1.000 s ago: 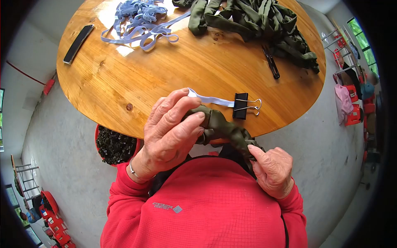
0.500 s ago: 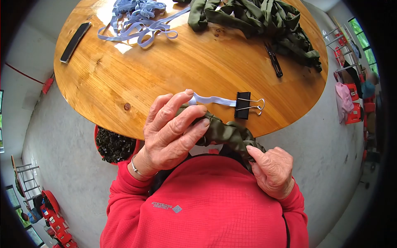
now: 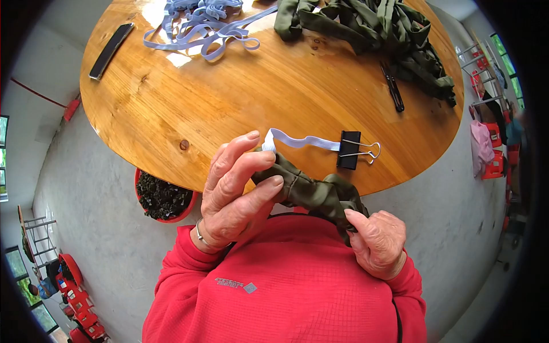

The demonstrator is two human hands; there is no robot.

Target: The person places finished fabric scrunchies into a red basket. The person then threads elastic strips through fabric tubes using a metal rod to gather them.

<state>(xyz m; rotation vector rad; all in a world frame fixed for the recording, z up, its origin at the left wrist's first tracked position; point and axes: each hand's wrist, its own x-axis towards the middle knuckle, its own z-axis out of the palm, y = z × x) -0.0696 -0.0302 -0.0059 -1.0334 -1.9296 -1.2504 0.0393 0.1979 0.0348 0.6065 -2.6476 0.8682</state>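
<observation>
Gathered dark green fabric [image 3: 311, 193] stretches between my two hands at the table's near edge. My left hand [image 3: 237, 191] pinches its left end, where a white elastic band [image 3: 300, 141] comes out by the fingertips. The band runs right to a black binder clip [image 3: 349, 150], which grips its other end on the table. My right hand [image 3: 376, 243] is closed round the fabric's right end, thumb on top. What lies beneath the left fingers is hidden.
On the wooden table [image 3: 229, 97] lie a pile of pale blue elastic [image 3: 200, 26], more green fabric [image 3: 366, 28], black thread snips [image 3: 392, 88] and a dark strip [image 3: 111, 51]. A red tub of dark scraps [image 3: 163, 197] stands below the left edge.
The table and the things on it have shifted slightly right in view. The left fingers have moved a little away from the band, so more of it shows, arched upward. Both hands still hold the fabric.
</observation>
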